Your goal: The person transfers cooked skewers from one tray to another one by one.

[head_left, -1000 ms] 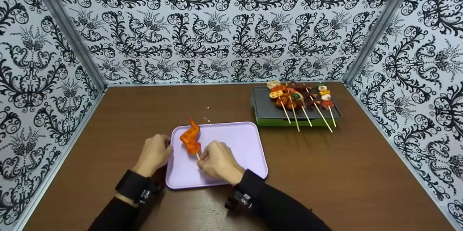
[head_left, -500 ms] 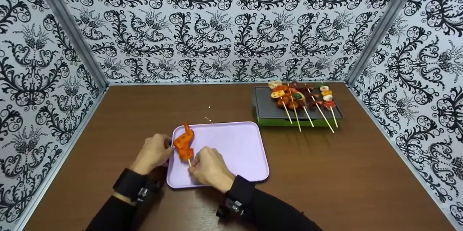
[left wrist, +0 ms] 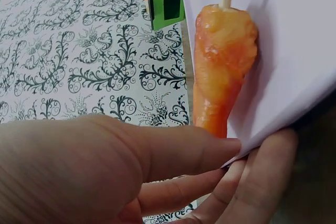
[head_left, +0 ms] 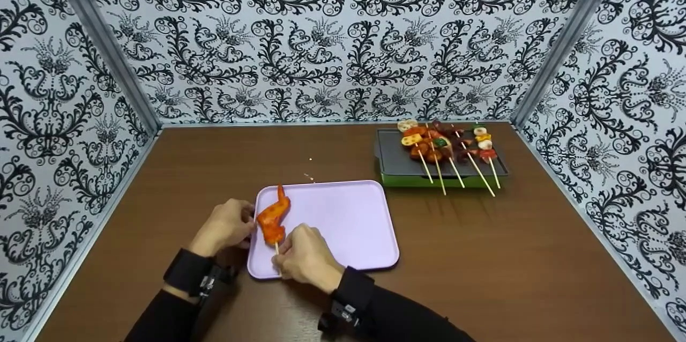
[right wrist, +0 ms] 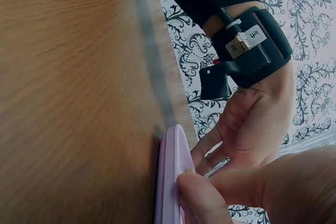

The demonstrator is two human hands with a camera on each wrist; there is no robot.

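A lilac rectangular tray (head_left: pixel 348 218) stands on the brown table. Over its left side is an orange-red chicken wing on a stick (head_left: pixel 273 221), its narrow tip pointing away from me. My right hand (head_left: pixel 306 256) pinches the stick's near end, close over the tray's front edge. At the tray's left rim my left hand (head_left: pixel 228 224) holds on, thumb above and fingers underneath, as the left wrist view shows. There the chicken wing (left wrist: pixel 223 61) lies along the tray just beyond the thumb. The right wrist view shows the right thumb (right wrist: pixel 202 195) beside the tray edge.
A green grill with a dark grey top (head_left: pixel 391 157) stands at the back right, bearing several food skewers (head_left: pixel 434 151) whose sticks jut over its front. Small pale crumbs (head_left: pixel 309 176) lie behind the tray. Patterned walls (head_left: pixel 332 42) enclose the table at the back and sides.
My right hand has moved left and towards me, bringing the chicken wing skewer nearer the tray's left rim and turning it more upright in the view. The left hand stays at the rim.
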